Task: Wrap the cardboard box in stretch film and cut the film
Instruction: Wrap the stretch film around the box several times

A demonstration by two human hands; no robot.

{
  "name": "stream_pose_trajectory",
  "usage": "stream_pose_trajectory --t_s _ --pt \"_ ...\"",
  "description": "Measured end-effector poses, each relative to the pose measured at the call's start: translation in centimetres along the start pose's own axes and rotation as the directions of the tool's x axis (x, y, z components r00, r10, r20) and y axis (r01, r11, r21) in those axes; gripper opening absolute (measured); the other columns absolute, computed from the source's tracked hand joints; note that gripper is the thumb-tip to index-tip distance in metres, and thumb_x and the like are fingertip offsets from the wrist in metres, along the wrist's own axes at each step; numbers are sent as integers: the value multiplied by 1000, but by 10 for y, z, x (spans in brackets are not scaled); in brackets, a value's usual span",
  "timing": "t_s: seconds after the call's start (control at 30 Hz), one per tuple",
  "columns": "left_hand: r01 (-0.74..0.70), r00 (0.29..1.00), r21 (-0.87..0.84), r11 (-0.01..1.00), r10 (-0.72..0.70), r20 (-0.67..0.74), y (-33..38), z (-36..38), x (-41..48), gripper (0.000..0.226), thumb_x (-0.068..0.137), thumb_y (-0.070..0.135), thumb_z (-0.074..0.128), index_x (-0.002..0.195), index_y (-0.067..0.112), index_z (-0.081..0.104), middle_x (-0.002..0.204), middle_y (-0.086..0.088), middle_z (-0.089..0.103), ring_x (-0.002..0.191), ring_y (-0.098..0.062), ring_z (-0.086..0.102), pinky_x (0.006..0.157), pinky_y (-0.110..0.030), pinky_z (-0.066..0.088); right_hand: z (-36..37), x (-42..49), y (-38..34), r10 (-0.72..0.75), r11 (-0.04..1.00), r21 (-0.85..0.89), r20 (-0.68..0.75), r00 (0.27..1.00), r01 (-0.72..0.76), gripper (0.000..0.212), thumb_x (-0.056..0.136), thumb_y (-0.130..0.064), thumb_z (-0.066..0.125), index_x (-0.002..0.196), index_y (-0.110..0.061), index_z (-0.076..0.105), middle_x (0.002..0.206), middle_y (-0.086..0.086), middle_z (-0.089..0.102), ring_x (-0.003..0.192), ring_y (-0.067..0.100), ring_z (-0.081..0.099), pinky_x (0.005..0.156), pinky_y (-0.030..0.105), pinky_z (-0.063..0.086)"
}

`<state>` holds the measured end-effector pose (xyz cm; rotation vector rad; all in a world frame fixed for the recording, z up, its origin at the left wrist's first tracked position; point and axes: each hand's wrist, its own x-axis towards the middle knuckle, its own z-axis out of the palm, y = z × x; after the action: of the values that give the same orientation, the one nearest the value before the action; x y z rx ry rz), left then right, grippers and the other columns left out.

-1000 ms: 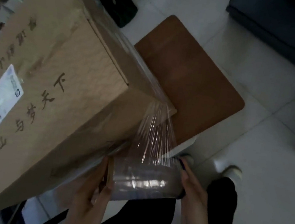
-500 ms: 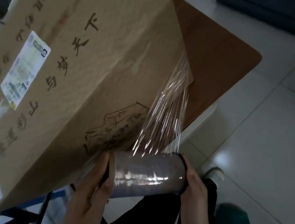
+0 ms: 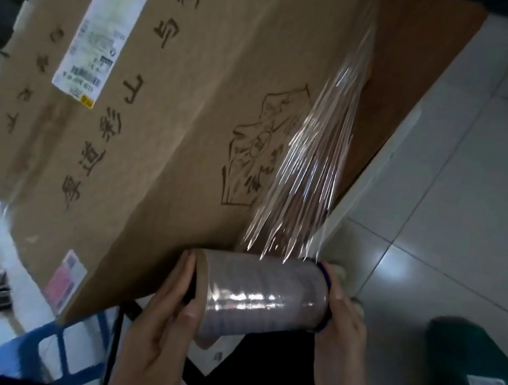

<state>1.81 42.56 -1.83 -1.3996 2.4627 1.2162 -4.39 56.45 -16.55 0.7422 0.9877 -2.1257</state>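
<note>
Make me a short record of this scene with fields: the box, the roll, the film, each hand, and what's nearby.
box: cardboard, printed face toward camera, white label on it
roll: held sideways at the box's lower edge
film: stretched from the roll up to the box's right edge, not cut
left hand: holds the roll's left end
right hand: holds the roll's right end
tabletop: brown, behind the film
parcel: dark green, on the tiled floor at lower right

Left hand (image 3: 159,319) gripping film roll (image 3: 264,298) end, right hand (image 3: 341,328) gripping opposite end, forearms low
</note>
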Motion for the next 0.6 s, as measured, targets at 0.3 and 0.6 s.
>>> stream_pose_trajectory --t_s 0.3,0.6 --pt "-17 995 -12 1000 15 -97 -40 -21 -24 38 91 7 51 115 36 55 110 44 42 90 41 35 70 16 21 -13 -42 68 -2 999 42 -106 994 6 31 96 -25 49 117 -15 69 116 9 72 110 23 67 78 24 56" --pt "-116 993 62 991 117 -21 -95 -80 -23 36 92 12 52 110 43 56 107 49 41 96 37 36 77 7 33 20 -75 141 -27 996 74 -153 988 39 32 101 -14 42 112 -12 71 103 -3 77 94 9 72 65 17 56"
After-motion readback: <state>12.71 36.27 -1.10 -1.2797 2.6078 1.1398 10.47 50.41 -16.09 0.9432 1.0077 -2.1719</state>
